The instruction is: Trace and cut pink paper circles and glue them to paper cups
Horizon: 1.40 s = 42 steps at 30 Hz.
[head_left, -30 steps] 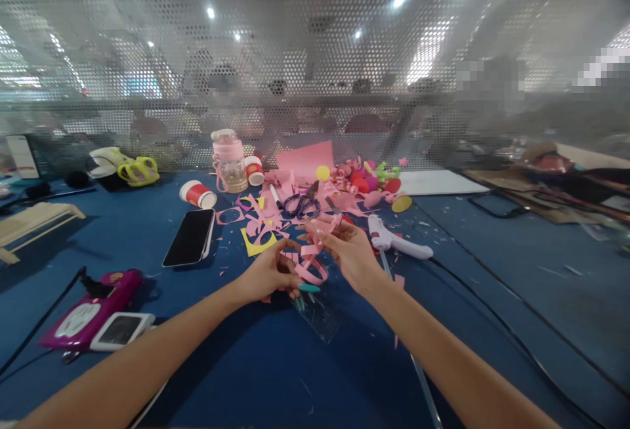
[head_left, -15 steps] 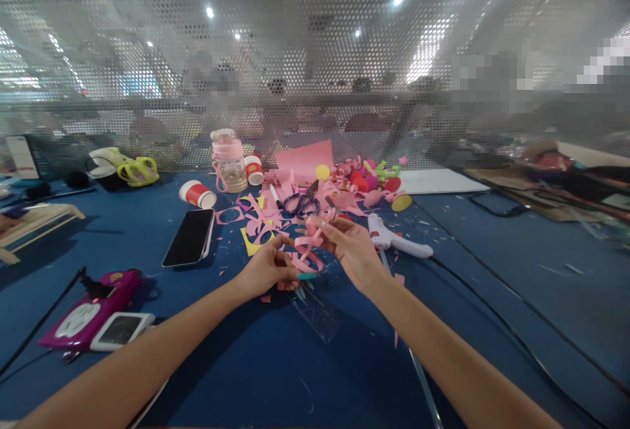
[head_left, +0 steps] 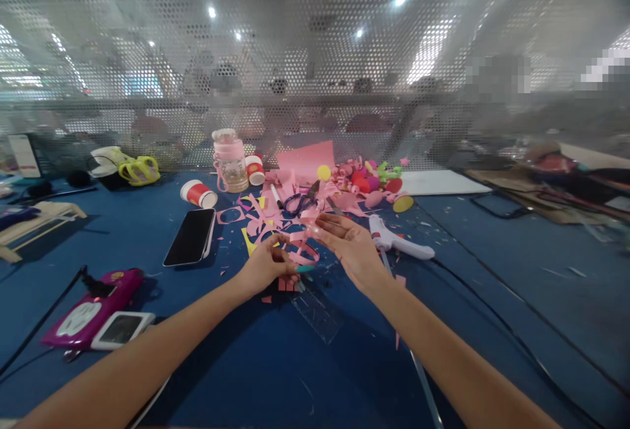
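Between my hands is a curled pink strip piece (head_left: 306, 255), bent into loops, held over the middle of the table. My left hand (head_left: 266, 265) pinches its left side; a narrow teal item (head_left: 305, 269) pokes out by the fingertips, its kind unclear. The fingers of my right hand (head_left: 352, 248) close on the upper part of the same piece. Just beyond are scissors (head_left: 301, 203) with dark handles, lying among pink paper scraps (head_left: 268, 216). A white glue gun (head_left: 401, 241) lies right of my right hand. A clear plastic sheet or ruler (head_left: 317, 314) lies nearer me.
At left are a black phone (head_left: 191, 237), a purple power strip (head_left: 93, 307) and a white-framed device (head_left: 123, 330). Paper cups (head_left: 197, 193) and a pink-lidded bottle (head_left: 230, 163) stand or lie farther back. Coloured cut pieces (head_left: 367, 180) pile before the perforated screen (head_left: 315, 55). A cord (head_left: 497, 317) crosses the right.
My right hand has shifted slightly left, and its fingers are straighter and closer together. The pink loops have moved a little left and tilted flatter. My left hand keeps its pinch.
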{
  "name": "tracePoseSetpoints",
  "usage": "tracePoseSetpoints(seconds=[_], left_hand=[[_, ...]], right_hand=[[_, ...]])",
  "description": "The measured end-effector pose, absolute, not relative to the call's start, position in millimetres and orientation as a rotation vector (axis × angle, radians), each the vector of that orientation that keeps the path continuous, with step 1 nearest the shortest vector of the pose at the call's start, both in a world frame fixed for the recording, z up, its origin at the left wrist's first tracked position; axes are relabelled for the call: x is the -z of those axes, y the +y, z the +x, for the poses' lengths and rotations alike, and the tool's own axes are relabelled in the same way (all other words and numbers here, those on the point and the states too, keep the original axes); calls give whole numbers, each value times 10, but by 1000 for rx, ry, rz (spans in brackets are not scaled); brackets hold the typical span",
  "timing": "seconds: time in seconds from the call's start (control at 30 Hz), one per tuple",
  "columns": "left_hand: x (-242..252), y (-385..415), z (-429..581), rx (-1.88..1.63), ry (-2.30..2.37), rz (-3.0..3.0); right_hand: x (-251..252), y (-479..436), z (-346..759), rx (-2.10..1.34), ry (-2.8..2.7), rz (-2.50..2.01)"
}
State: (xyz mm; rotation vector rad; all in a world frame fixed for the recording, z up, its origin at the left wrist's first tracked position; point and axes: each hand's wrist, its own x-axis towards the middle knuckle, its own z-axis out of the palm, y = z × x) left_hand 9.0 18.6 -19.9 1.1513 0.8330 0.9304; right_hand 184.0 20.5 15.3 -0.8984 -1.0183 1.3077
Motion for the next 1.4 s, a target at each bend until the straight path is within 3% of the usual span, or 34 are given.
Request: tracePoseSetpoints(seconds=[0.67, 1.4], left_hand=[[186, 190, 100, -948, 888, 1176], [244, 214, 83, -952, 826, 1183]], right_hand=[[-179, 168, 1832, -1186, -1121, -953], [-159, 197, 1840, -1314, -1001, -943]])
